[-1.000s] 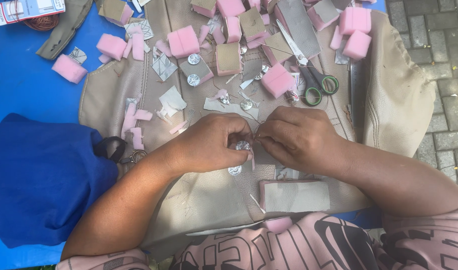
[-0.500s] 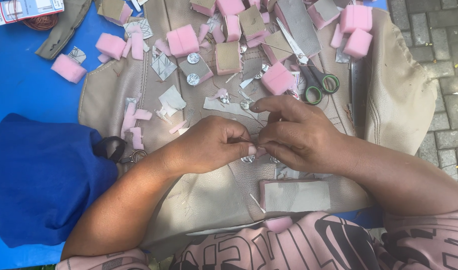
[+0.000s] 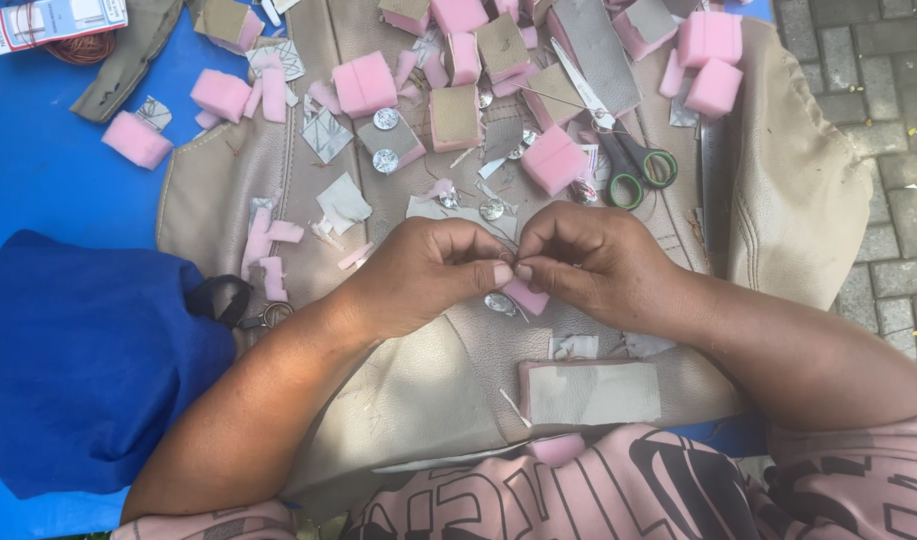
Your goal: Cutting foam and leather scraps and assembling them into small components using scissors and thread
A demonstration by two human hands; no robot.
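Low in the frame a pale fabric-covered pad [image 3: 591, 392] lies on the tan leather sheet [image 3: 419, 390]. Above it, at centre, the left hand [image 3: 424, 275] and right hand [image 3: 589, 262] meet fingertip to fingertip, each grip pinched together; what sits between them is too small to tell. A pink foam piece [image 3: 528, 298] and a silver button [image 3: 499, 303] lie just under the fingertips. Farther up, right of centre, lie green-handled scissors [image 3: 619, 160] among more foam blocks.
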